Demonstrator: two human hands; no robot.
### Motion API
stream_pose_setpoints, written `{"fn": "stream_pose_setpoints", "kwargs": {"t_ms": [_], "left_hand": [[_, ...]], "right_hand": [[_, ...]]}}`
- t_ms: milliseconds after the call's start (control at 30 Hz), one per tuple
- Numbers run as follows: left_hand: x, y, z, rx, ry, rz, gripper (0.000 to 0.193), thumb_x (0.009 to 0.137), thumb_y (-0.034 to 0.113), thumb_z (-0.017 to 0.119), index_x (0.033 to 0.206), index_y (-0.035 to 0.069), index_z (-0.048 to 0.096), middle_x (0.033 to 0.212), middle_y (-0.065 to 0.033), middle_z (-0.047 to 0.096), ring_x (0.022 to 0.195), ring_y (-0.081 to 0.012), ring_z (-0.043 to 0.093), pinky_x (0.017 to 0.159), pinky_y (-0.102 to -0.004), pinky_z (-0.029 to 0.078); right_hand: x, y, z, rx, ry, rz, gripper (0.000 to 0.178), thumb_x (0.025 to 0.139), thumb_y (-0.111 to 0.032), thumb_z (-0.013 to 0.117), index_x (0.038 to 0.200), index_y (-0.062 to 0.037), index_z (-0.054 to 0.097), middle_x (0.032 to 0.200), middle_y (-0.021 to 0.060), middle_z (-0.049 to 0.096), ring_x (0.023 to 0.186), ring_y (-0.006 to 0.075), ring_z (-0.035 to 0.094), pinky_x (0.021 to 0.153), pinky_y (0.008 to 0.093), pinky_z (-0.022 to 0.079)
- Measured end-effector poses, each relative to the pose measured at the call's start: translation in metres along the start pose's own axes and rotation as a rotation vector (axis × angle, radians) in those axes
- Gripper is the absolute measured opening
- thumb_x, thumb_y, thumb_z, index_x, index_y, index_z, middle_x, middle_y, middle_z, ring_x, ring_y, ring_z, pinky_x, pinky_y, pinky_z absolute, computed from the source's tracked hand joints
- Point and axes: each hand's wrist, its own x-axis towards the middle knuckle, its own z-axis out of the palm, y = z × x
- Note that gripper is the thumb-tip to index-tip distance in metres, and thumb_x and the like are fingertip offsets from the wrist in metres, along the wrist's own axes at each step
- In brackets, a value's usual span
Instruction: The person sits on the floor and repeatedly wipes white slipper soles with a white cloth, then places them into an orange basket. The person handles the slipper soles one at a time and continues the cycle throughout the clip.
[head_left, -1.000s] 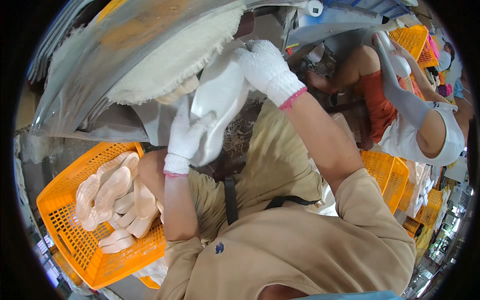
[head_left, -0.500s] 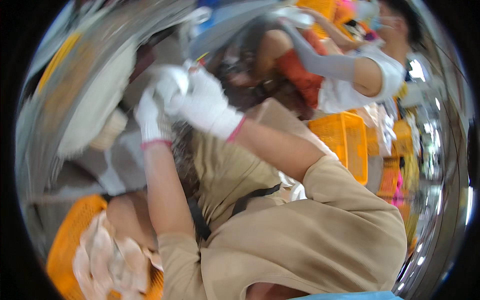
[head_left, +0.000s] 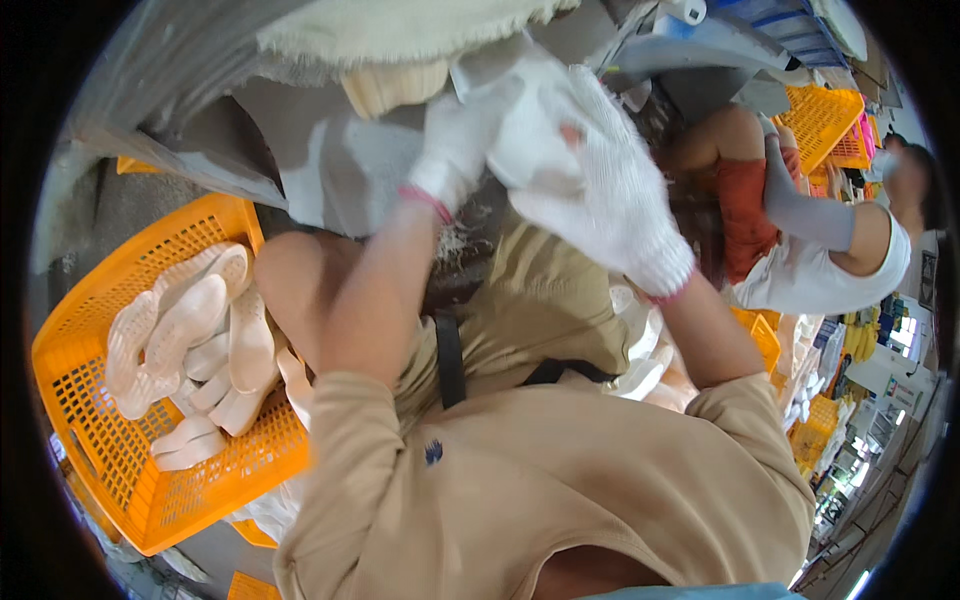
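Note:
In front of me, both hands wear white knit gloves with pink cuffs and hold a white shoe sole (head_left: pixel 535 145), blurred and partly covered by the fingers. My left hand (head_left: pixel 455 145) grips its left end, fingers bent round it. On the right side, my right hand (head_left: pixel 620 190) is closed over the piece, its fingers lying along the upper edge and the thumb underneath. Just beyond the hands is a frayed white cloth wheel (head_left: pixel 400 35) with a cream-coloured hub (head_left: pixel 395 92); the sole appears apart from it.
An orange crate (head_left: pixel 90 430) at my left holds several pale shoe soles (head_left: pixel 190 325). More pale pieces (head_left: pixel 650 350) lie by my right side. A grey metal housing (head_left: pixel 180 80) surrounds the wheel. At the right a co-worker (head_left: pixel 820 250) sits near another orange crate (head_left: pixel 825 120).
The view has swung left, so the crate of soles shows more fully. The wheel, hands and co-worker sit further right in the picture. Both hands keep hold of the white sole.

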Motion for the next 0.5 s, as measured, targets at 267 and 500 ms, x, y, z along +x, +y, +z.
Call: {"fn": "stream_pose_setpoints", "kwargs": {"t_ms": [267, 500], "left_hand": [[-0.054, -0.001, -0.032, -0.817, -0.106, -0.137, 0.063, 0.103, 0.052, 0.058, 0.139, 0.001, 0.058, 0.128, -0.0235, 0.067, 0.118, -0.0374, 0.067, 0.103, -0.0563, 0.053], [-0.011, 0.01, -0.064, -0.269, 0.252, 0.186, 0.048, 0.105, 0.041, 0.042, 0.124, 0.001, 0.061, 0.109, -0.0167, 0.068, 0.095, -0.0331, 0.068, 0.087, -0.0489, 0.058]], "right_hand": [[-0.043, -0.038, 0.018, -0.068, -0.429, -0.047, 0.039, 0.084, -0.018, 0.075, 0.123, -0.0148, 0.072, 0.119, 0.01, 0.073, 0.097, 0.0301, 0.071, 0.078, 0.0363, 0.058], [0.019, -0.067, 0.084, 0.099, -0.009, -0.088, 0.025, 0.093, -0.031, 0.068, 0.096, -0.0062, 0.07, 0.083, 0.0172, 0.071, 0.075, 0.0378, 0.07, 0.064, 0.0469, 0.055]]}}
